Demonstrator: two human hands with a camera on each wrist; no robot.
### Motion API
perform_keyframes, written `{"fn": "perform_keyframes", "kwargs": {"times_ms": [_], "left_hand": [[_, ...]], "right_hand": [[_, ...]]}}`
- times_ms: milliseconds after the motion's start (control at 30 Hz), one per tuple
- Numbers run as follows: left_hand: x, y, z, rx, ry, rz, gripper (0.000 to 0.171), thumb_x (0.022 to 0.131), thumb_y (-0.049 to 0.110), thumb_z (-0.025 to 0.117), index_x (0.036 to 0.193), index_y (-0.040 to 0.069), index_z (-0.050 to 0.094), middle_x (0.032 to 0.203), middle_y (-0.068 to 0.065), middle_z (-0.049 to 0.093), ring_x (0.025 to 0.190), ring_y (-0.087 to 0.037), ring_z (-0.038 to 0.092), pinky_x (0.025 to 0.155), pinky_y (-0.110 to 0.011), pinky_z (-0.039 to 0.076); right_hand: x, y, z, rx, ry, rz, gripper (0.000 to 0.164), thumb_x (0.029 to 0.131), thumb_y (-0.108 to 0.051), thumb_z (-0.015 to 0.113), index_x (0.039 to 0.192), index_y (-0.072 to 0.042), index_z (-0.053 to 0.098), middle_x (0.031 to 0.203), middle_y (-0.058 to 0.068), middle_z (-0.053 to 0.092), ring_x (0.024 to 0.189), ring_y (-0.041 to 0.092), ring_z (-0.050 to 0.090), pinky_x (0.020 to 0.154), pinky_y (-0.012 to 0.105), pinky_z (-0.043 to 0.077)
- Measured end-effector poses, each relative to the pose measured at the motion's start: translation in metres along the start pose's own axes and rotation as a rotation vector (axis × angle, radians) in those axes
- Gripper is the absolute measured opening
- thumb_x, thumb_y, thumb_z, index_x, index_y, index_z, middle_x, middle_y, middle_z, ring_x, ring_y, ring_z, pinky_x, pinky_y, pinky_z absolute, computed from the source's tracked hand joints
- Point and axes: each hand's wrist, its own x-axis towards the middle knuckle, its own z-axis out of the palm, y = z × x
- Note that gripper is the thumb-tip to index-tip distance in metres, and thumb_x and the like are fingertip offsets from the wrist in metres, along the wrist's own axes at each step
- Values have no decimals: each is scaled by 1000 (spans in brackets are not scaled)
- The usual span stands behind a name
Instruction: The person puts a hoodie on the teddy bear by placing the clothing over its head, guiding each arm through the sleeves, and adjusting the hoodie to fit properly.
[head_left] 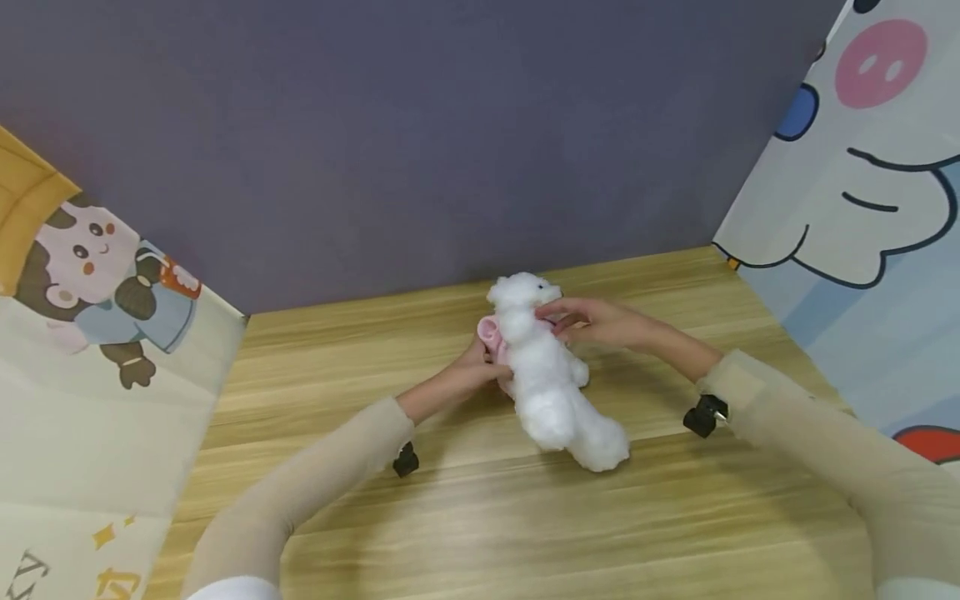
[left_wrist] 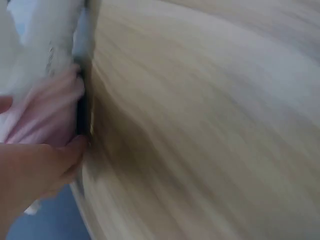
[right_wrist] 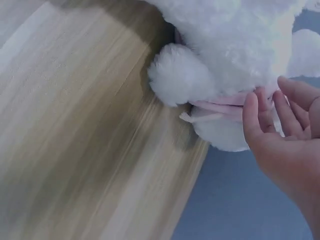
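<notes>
A fluffy white plush toy (head_left: 536, 362) lies back-up on the wooden table, its head toward the grey wall and its tail toward the person. Pink cloth (head_left: 489, 330) that looks like a small garment is against its front, with a rolled opening at the left; most of it is hidden under the body. The left hand (head_left: 472, 371) grips the pink cloth and the toy's side, thumb uppermost. On the other side, the right hand (head_left: 596, 323) touches the pink cloth by the neck, fingers loosely extended. A thin pale strap (right_wrist: 202, 117) hangs there in the right wrist view.
The wooden table (head_left: 360, 500) meets a plain grey wall (head_left: 375, 150) at the back. Cartoon-printed panels stand at the left (head_left: 75, 400) and right (head_left: 847, 308). Small black devices (head_left: 703, 417) are worn at both wrists.
</notes>
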Motion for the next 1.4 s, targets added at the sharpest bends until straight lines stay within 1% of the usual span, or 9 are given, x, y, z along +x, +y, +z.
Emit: {"fn": "perform_keyframes", "kwargs": {"times_ms": [133, 300, 400, 533, 633, 833, 967, 1133, 1400], "left_hand": [[-13, 1, -30, 227, -78, -6, 75, 88, 3, 73, 150, 7, 30, 131, -18, 54, 115, -28, 57, 92, -37, 52], [-29, 19, -62, 379, -77, -18, 72, 90, 12, 78, 147, 5, 35, 138, -18, 51, 125, -37, 55, 98, -47, 51], [-37, 40, -71, 538, -37, 85, 64, 95, 16, 72, 146, 1, 36, 143, -21, 43, 130, -42, 48, 105, -51, 46], [-35, 71, -65, 842, -11, 301, 53, 100, 21, 65, 143, -1, 46, 142, -20, 46, 132, -39, 45, 110, -54, 39], [-29, 89, -55, 1105, -26, 388, 45, 100, 29, 63, 137, 3, 56, 137, -12, 53, 129, -33, 46, 108, -52, 39], [-13, 98, -41, 1453, -184, 347, 34, 100, 28, 66, 125, 5, 68, 124, -10, 63, 115, -27, 59, 104, -43, 46], [-5, 93, -39, 1519, -239, 354, 30, 95, 21, 73, 118, 3, 68, 113, -12, 64, 102, -25, 63, 89, -37, 53], [-1, 88, -39, 1486, -203, 324, 33, 89, 23, 80, 109, 0, 67, 101, -11, 62, 90, -23, 58, 82, -36, 51], [1, 89, -48, 1324, -231, 283, 24, 96, 17, 69, 76, 7, 60, 68, 2, 49, 63, -10, 42, 63, -26, 39]], "right_hand": [[7, -7, 9, -165, -3, -92, 50, 97, 9, 59, 145, -2, 53, 141, 18, 58, 122, 35, 61, 101, 52, 49], [4, -11, 20, -339, 143, -96, 34, 97, 2, 64, 130, 1, 63, 127, 18, 66, 114, 34, 65, 94, 47, 55], [2, -11, 24, -461, 176, -79, 35, 95, -4, 70, 129, 1, 64, 126, 18, 66, 111, 33, 66, 89, 46, 57], [6, -13, 27, -535, 149, -81, 43, 94, -12, 73, 134, -3, 63, 124, 13, 66, 109, 30, 66, 88, 44, 57], [14, -18, 30, -561, 131, -95, 42, 94, -16, 75, 133, -6, 64, 120, 8, 66, 105, 26, 65, 85, 42, 57], [32, -26, 33, -598, 98, -145, 38, 92, -11, 76, 128, -5, 66, 117, 9, 67, 103, 24, 66, 84, 38, 57], [43, -30, 30, -591, 80, -194, 34, 90, -3, 75, 123, 1, 67, 115, 14, 69, 103, 29, 68, 87, 41, 57], [53, -40, 30, -677, 57, -156, 29, 87, -6, 79, 113, 3, 69, 105, 14, 69, 95, 27, 66, 83, 39, 56], [60, -45, 32, -786, -5, -100, 23, 86, -11, 81, 102, 0, 68, 91, 12, 64, 81, 19, 59, 74, 35, 52]]}}
